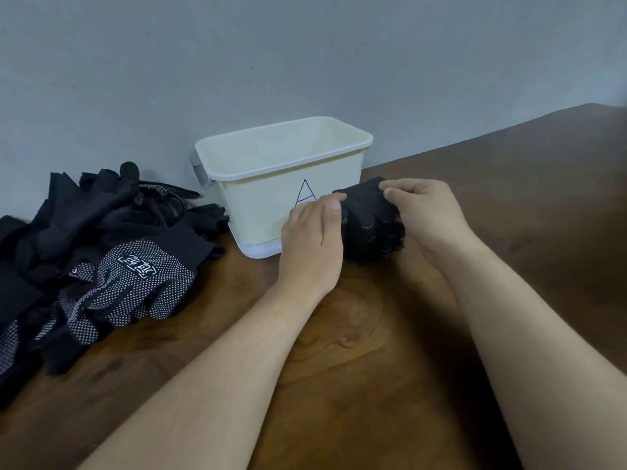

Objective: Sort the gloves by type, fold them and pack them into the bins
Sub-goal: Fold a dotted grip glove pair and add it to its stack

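A folded black glove bundle with white dots [369, 222] is held just above the wooden table, in front of the right end of a cream bin [261, 205] marked with a blue "A". My left hand [314, 242] grips the bundle's left side. My right hand [427, 218] pinches its top right edge with thumb and fingers. What lies inside the bin is hidden by its wall. A heap of black gloves [101, 252], some dotted and some plain, lies at the left.
The brown wooden table [356, 351] runs to a grey wall behind the bin. A grey handle [198, 173] sticks out from the bin's left end. The glove heap reaches the left edge of view.
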`<state>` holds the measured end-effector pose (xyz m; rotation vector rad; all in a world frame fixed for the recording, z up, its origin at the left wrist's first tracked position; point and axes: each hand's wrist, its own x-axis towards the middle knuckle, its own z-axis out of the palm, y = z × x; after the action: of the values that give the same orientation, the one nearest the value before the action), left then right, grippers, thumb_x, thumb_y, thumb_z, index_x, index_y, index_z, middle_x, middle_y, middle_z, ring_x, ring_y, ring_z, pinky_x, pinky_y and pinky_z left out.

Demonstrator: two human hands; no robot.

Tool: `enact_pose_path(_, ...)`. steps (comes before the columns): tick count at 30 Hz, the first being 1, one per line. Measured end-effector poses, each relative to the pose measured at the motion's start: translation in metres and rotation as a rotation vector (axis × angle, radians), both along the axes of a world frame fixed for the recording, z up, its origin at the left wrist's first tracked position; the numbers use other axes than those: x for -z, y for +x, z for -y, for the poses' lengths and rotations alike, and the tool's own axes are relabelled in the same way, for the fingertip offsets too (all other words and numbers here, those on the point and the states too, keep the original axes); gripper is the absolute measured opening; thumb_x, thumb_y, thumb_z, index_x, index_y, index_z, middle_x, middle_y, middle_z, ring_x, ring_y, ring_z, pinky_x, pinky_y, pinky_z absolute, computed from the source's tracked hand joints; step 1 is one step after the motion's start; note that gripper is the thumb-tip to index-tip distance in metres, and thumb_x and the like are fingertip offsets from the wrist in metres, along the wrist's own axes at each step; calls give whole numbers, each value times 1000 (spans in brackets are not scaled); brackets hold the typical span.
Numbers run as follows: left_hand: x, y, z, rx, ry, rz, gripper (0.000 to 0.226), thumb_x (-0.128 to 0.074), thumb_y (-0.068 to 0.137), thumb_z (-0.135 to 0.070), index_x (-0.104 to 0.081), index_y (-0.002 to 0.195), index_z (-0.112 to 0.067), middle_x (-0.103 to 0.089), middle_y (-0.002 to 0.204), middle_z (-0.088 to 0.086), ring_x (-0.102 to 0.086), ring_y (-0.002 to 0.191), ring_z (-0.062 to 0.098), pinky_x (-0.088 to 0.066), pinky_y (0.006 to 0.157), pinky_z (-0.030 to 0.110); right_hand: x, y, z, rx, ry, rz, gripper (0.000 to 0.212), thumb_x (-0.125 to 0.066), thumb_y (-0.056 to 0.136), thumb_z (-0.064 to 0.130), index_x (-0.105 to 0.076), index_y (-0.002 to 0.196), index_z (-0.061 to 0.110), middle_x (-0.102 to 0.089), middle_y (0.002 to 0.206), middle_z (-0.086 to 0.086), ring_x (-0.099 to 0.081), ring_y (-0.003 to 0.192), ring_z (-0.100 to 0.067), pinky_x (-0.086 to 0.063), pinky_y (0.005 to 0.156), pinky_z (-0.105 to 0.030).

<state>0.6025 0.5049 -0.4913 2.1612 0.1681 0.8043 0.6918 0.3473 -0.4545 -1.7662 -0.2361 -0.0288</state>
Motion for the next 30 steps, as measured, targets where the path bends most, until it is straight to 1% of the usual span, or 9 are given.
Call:
enact_pose_path(2, 1, 0, -1, -8, 11, 1, 50, -23, 114, -38, -67, 137, -30, -65, 137, -14, -42, 131, 3, -34, 120, 35, 0, -3, 0, 2, -85, 36, 26, -61, 104, 22, -80, 120, 28, -75, 117, 12, -69, 112, -11, -58, 95, -31)
enact_pose_path(7, 4, 0, -2, -2, -14, -58, 47, -25, 115, -34, -69, 131, -27, -64, 134, -11, -39, 123, 2, -34, 118, 30, -2, -10, 1, 44, -390, 212, 36, -54, 103, 18, -77, 130, 21, -72, 133, 4, -64, 105, -11, -49, 89, -24)
enact_pose_path(10, 6, 1, -1, 6, -25, -80, 45, -27, 115, -33, -68, 132, -26, -62, 134, -9, -40, 125, 4, -31, 118, 26, 2, -12, 0, 73, -474, 281, 36, -52, 104, 19, -76, 131, 18, -72, 133, -1, -66, 114, -21, -49, 93, -26)
enact_pose_path(13, 7, 2, -1, 3, -7, -88, 45, -28, 115, -34, -68, 135, -26, -61, 137, -9, -44, 132, 9, -28, 114, 20, 8, -14, -2, 90, -516, 338, 35, -49, 105, 20, -78, 124, 17, -75, 127, -3, -64, 116, -31, -55, 100, -41)
enact_pose_path(16, 10, 2, -2, 12, 5, -128, 46, -28, 115, -37, -64, 141, -29, -59, 143, -12, -42, 135, 7, -25, 114, 18, 11, -14, -3, 122, -582, 469, 34, -47, 107, 18, -78, 118, 12, -74, 125, -5, -61, 119, -28, -41, 109, -34)
enact_pose_path(19, 11, 2, -3, 7, 20, -116, 45, -28, 115, -38, -62, 144, -31, -57, 146, -13, -41, 137, 4, -26, 117, 20, 11, -18, -5, 156, -563, 555, 34, -46, 109, 20, -75, 127, 13, -68, 136, -2, -52, 130, -24, -31, 105, -19)
enact_pose_path(23, 11, -5, -6, -19, 62, -65, 43, -29, 115, -39, -59, 145, -29, -52, 146, -11, -39, 137, 7, -27, 116, 20, 11, -29, -14, 75, -483, 702, 31, -51, 110, 19, -75, 129, 13, -68, 137, 1, -50, 136, -18, -23, 105, -1)
enact_pose_path(27, 9, -34, -14, -35, 110, -75, 45, -27, 115, -41, -59, 143, -29, -53, 145, -12, -39, 137, 7, -32, 120, 27, 10, -44, -24, -42, -417, 824, 28, -55, 109, 14, -75, 129, 9, -69, 136, 0, -51, 139, -16, -27, 114, -6)
enact_pose_path(30, 8, -74, -29, -69, 235, -90, 46, -28, 114, -42, -63, 141, -29, -57, 143, -12, -42, 138, 9, -34, 120, 34, 14, -59, -29, -116, -429, 836, 28, -57, 108, 13, -75, 129, 10, -70, 134, 1, -51, 141, -15, -27, 115, -7)
